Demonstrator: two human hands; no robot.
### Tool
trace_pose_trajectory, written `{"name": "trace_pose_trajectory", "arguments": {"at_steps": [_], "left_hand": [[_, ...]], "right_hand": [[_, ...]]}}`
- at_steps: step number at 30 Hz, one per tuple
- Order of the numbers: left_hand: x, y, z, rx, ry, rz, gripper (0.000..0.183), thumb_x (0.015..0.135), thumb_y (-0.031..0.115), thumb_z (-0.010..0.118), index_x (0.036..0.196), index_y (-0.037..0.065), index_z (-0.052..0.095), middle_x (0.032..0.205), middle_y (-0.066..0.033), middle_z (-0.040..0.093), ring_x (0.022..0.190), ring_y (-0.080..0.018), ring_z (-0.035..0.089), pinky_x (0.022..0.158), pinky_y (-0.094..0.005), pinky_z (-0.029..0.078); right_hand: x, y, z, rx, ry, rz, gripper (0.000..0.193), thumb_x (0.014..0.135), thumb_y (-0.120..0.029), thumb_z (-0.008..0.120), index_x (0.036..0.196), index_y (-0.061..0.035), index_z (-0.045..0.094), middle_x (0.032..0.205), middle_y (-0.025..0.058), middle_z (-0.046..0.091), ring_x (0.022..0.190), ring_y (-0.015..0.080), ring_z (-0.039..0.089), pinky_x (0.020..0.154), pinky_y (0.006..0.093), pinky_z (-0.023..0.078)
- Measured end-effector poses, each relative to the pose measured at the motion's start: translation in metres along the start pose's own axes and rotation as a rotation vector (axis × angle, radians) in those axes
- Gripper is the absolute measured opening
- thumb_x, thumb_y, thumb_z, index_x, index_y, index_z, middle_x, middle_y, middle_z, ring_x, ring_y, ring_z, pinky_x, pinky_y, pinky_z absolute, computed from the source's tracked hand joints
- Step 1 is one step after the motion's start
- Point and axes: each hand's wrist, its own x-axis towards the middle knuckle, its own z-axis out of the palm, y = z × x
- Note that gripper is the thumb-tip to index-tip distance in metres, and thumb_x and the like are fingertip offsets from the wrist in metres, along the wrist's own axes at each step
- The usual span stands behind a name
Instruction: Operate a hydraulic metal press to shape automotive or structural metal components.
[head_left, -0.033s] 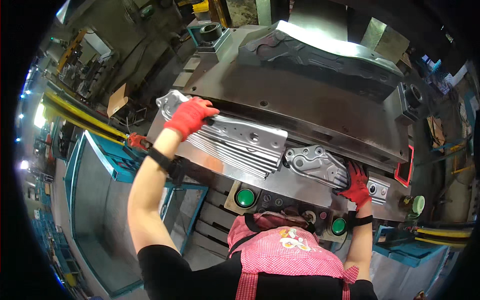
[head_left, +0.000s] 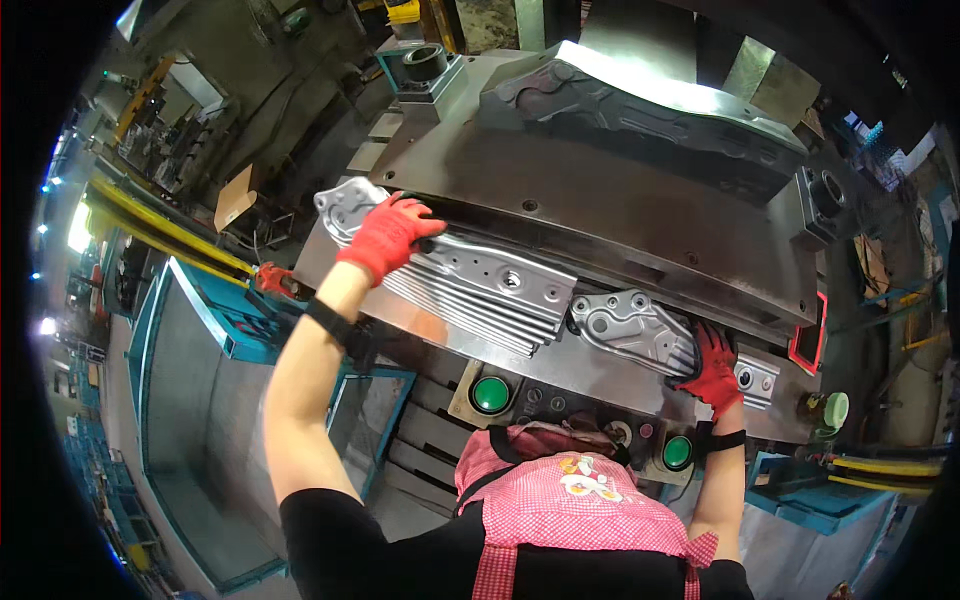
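Observation:
My left hand, in a red glove, is closed over the upper edge of a long stamped metal panel. This grey panel tops a stack of nested panels, whose edges fan out below it. To the right lies a second set of stamped metal panels, with a rounded, holed end pointing left. Over the middle of that set, my right hand, also red-gloved, has its fingers curled round the upper edge. Its palm hides part of the metal, and the fingertips of both hands are partly out of sight.
Both stacks rest on a steel ledge before a large press die with a raised, contoured block. Two green push buttons sit below the ledge. A blue-framed bin stands at left; a green-capped bottle is at right.
My left hand and forearm have shifted slightly to the right along the top panel. My right hand has stayed in place.

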Motion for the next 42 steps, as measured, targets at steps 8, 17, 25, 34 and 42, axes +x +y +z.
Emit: {"name": "trace_pose_trajectory", "arguments": {"at_steps": [8,17,25,34,42], "left_hand": [[-0.026,0.05,0.099,-0.394,0.656,-1.216,0.093,0.068,0.045,0.069,0.141,0.016,0.019,0.141,-0.0268,0.017,0.129,-0.0462,0.015,0.106,-0.0497,0.015],[-0.025,0.048,0.14,-1.119,0.985,-1.185,0.097,0.074,0.043,0.066,0.142,0.006,0.008,0.146,-0.0181,0.008,0.136,-0.0281,0.007,0.11,-0.037,0.011],[-0.094,0.085,0.118,-0.881,1.021,-1.126,0.071,0.084,0.021,0.06,0.14,0.006,0.02,0.144,-0.0144,0.022,0.132,-0.0255,0.021,0.107,-0.0361,0.018],[-0.106,0.106,0.13,-1.009,0.918,-1.099,0.071,0.084,0.021,0.059,0.139,0.003,0.019,0.144,-0.0146,0.02,0.134,-0.0247,0.016,0.108,-0.0354,0.013],[-0.174,0.129,0.165,-1.063,0.756,-1.466,0.075,0.081,0.019,0.062,0.14,0.006,0.018,0.145,-0.0133,0.018,0.134,-0.0239,0.016,0.108,-0.0342,0.014]], "right_hand": [[0.002,0.007,0.001,0.028,-0.156,0.043,0.12,0.04,-0.044,0.082,0.137,-0.0077,0.022,0.138,0.0161,0.029,0.129,0.034,0.023,0.108,0.0457,0.014],[-0.015,-0.003,-0.018,0.103,0.01,-0.087,0.106,0.043,-0.034,0.081,0.133,-0.01,0.032,0.125,0.0158,0.043,0.115,0.0355,0.038,0.098,0.0463,0.028],[-0.003,-0.043,-0.153,-0.157,0.389,-0.092,0.092,0.043,-0.027,0.079,0.125,-0.0092,0.043,0.123,0.0138,0.043,0.115,0.0339,0.037,0.099,0.046,0.026],[0.22,-0.108,-0.174,-0.335,0.737,-0.28,0.086,0.054,-0.033,0.074,0.131,-0.0186,0.039,0.122,0.0107,0.043,0.115,0.0272,0.039,0.101,0.0435,0.027],[0.268,-0.121,-0.145,-0.626,0.711,-0.152,0.114,0.047,-0.041,0.08,0.14,-0.0184,0.018,0.134,0.0106,0.032,0.123,0.029,0.031,0.105,0.0444,0.022]]}}
